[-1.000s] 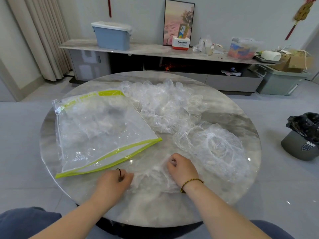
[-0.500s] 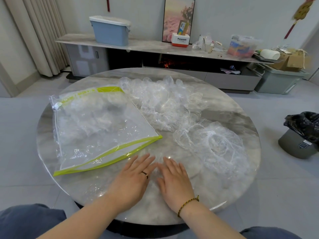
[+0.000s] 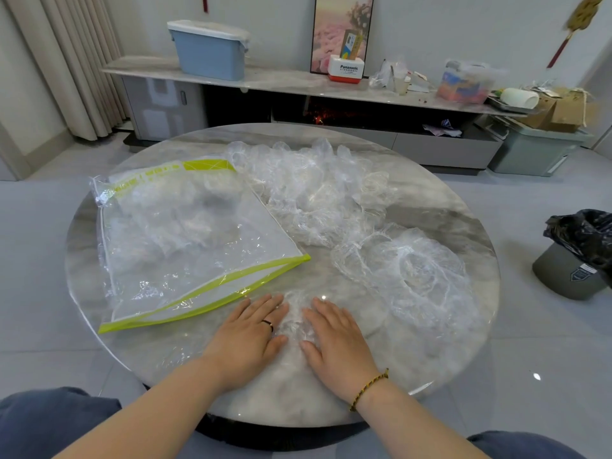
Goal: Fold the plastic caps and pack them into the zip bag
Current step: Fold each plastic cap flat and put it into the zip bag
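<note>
Fingers [image 3: 265,309] of my left hand [image 3: 246,339] lay straight and spread, and so did those of my right hand [image 3: 337,342]. Both palms were down, side by side, pressing one plastic cap [image 3: 294,318] flat against the table [image 3: 447,207] close to its near edge. Neither hand gripped anything. The film showed crinkled in the gap between my hands. Just beyond my left fingertips lay the zip bag [image 3: 185,240], across the left side of the table, with crumpled clear plastic already inside it. A loose heap of caps [image 3: 314,193] sat toward the far edge, and one open cap [image 3: 407,273] lay spread out toward the right edge. I judged the cap to be almost weightless, limp and slick, likely to spring back or slide once the pressure came off. The gathered elastic rim looked like the best place to pinch it. A flat palm should hold each fold before it goes to the bag mouth.
</note>
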Tool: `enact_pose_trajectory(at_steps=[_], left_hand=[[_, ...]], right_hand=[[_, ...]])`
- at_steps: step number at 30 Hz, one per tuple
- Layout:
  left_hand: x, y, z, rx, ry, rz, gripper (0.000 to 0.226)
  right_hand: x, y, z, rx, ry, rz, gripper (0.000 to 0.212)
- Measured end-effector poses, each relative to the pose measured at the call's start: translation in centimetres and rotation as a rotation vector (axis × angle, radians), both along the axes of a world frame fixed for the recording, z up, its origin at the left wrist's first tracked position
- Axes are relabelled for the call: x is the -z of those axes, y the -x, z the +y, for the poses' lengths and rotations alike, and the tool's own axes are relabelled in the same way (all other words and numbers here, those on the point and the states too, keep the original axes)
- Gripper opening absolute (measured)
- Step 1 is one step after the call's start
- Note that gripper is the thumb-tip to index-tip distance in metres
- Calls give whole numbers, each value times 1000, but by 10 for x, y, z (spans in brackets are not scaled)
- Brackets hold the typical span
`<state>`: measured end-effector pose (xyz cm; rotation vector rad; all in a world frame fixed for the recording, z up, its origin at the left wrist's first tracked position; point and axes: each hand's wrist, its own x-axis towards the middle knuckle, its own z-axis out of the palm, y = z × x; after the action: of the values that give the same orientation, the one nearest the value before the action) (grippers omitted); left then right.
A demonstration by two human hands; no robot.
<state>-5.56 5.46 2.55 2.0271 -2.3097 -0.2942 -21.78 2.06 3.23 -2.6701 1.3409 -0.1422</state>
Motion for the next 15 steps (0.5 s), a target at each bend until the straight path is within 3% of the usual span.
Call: enact_pose_trajectory(at_steps=[2, 4, 7, 10, 13, 15], left_hand=[[-6, -4, 0, -84, 32, 192, 138], [-7, -9, 0, -158, 126, 315, 107], [-18, -12, 1, -167, 141, 259, 74], [-27, -14, 3, -133, 49, 127, 34], [-32, -16, 6, -106, 2, 67, 33], [-34, -15, 10, -82, -29, 16, 47]], right_hand=[[-3, 5, 0, -38, 112, -231, 29], [-16, 9, 1, -80, 178, -293, 23], [-31, 16, 1, -209, 101, 14, 34], [-26, 24, -1, -208, 39, -23, 44], [-32, 25, -10, -128, 53, 21, 34], [-29, 28, -17, -91, -29, 67, 31]])
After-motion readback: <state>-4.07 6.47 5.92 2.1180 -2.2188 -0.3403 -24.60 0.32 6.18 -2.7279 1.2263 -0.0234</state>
